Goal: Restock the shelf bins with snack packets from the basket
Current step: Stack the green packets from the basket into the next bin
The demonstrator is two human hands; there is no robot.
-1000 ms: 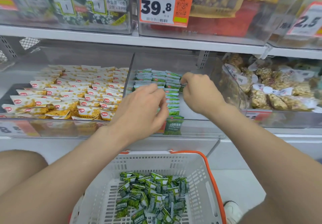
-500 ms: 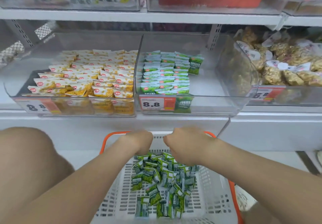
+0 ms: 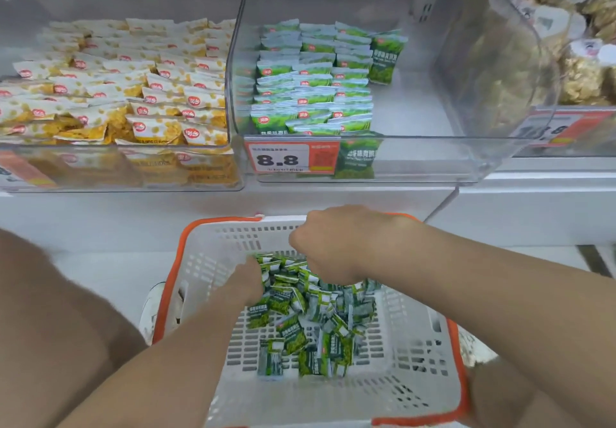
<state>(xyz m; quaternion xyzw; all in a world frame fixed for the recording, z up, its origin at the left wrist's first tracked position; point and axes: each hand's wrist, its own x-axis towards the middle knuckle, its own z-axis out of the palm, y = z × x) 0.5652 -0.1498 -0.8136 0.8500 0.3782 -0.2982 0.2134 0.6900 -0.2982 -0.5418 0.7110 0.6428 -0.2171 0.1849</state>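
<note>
Both hands are down in the white basket (image 3: 213,247). The left hand (image 3: 245,282) has its fingertips buried among the green snack packets (image 3: 300,324), so I can't tell what those fingers hold. The right hand (image 3: 336,244) is knuckles-up with its fingers curled under and out of sight, grip unclear too. Up on the shelf, the middle clear bin (image 3: 416,154) shows stocked rows (image 3: 310,77) of the same green packs along its left side. Its price tag (image 3: 278,160) reads 8.8, small print unreadable. The right-hand tag (image 3: 550,129) is blurred.
</note>
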